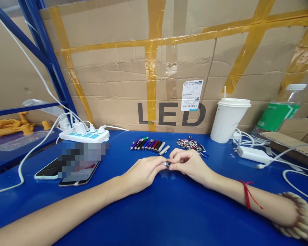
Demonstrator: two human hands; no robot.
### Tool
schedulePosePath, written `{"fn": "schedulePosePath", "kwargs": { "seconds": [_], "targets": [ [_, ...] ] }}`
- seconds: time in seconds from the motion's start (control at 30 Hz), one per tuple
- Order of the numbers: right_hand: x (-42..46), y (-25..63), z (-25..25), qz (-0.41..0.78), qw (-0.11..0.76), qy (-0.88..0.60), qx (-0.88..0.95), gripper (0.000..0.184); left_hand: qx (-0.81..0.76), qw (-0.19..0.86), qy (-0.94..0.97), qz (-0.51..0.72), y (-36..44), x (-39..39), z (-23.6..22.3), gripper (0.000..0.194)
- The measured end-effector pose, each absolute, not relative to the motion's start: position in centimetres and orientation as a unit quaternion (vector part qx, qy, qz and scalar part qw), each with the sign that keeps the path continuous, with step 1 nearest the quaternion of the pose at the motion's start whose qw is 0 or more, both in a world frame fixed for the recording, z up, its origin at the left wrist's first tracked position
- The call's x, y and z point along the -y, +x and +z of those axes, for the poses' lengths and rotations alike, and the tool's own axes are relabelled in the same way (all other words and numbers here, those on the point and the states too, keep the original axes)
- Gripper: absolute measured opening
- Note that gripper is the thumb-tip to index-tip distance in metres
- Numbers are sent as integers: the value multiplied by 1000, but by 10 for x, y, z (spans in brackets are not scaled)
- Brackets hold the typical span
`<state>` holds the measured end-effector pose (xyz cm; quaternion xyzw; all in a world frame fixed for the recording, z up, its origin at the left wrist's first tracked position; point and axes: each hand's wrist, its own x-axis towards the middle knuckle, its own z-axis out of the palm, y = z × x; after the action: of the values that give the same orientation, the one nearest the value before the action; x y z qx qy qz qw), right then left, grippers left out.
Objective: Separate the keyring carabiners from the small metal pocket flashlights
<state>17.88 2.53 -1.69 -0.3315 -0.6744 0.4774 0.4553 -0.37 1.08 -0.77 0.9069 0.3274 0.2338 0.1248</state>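
Observation:
Both hands meet at the middle of the blue table (156, 212). My left hand (143, 172) is closed round a small silver cylinder (165, 164), a mini flashlight by its look. My right hand (186, 164) pinches the same piece at its right end, fingers curled. Just behind the hands lies a row of several small coloured flashlights (149, 144), side by side. To their right sits a heap of metal key-ring clips (191, 145). A red string circles my right wrist.
A white power strip (84, 135) with plugged chargers and cables stands at the back left, two phones (74, 171) in front of it. A white lidded cup (228, 119), a charger brick (251, 153), cables and a plastic bottle (279, 111) are at the right. A taped cardboard wall closes the back.

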Motion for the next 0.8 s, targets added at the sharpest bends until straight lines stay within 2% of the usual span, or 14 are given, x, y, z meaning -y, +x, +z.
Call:
{"fn": "schedulePosePath", "kwargs": {
  "seconds": [0.27,0.8],
  "targets": [
    [-25,180,-19,461,460,-334,682,33,-325,76,911,241,-2,-8,-7,27],
    [-27,178,-19,482,425,-386,662,40,-367,106,893,237,-2,-11,-6,26]
  ]
}}
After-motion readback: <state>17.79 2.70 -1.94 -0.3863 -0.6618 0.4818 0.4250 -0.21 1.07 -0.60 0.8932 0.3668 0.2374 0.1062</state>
